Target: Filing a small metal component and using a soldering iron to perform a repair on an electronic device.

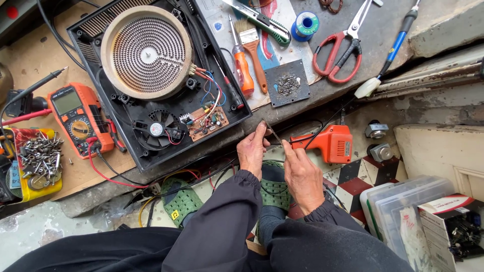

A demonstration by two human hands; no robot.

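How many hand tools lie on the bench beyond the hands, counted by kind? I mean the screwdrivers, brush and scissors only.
Screwdrivers: 2, one with an orange handle and one slim dark one
Brush: 1, orange handle
Scissors: 1, red handles
Total: 4

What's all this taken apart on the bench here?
A person sits at a workbench with an opened electric cooktop, its coil, fan and circuit board bared. Both hands, left hand and right hand, pinch a thin metal strip beside an orange soldering gun. A multimeter lies left.
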